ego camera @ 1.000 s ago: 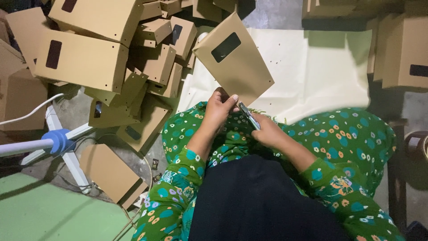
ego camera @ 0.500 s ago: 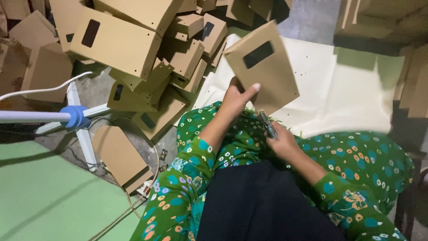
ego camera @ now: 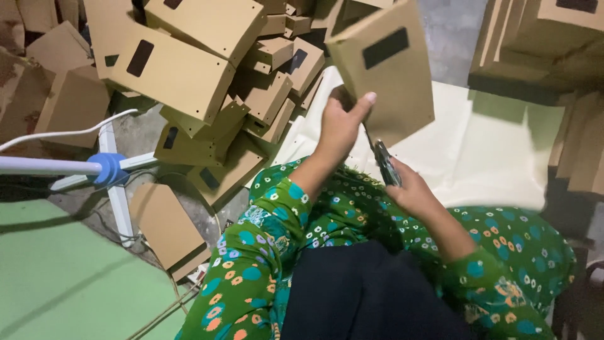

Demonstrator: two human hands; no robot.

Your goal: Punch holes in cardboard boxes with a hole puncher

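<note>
head view, hands: my left hand (ego camera: 340, 126) sits centre frame, thumb up, fingers pinching the lower left edge of a flat brown cardboard box (ego camera: 390, 69).
box position: upper centre of frame, raised off my lap, tilted, long axis running lower left to upper right; dark rectangular window near its top.
right hand: my right hand (ego camera: 412, 189) is just right of centre, below the box, fingers wrapped around a small metal tool (ego camera: 384, 162), looks like pliers or a stapler, can't tell which.
key relation: box lies up and slightly left from the tool tip; tool points at the box's lower edge, near it, contact unclear. Left hand is on the box, right is the nearer free one.
surroundings: pile of folded boxes (ego camera: 189, 69) upper left; cream sheet (ego camera: 491, 151) right of centre; white fan stand (ego camera: 107, 167) at left; green mat (ego camera: 56, 277) lower left.
</note>
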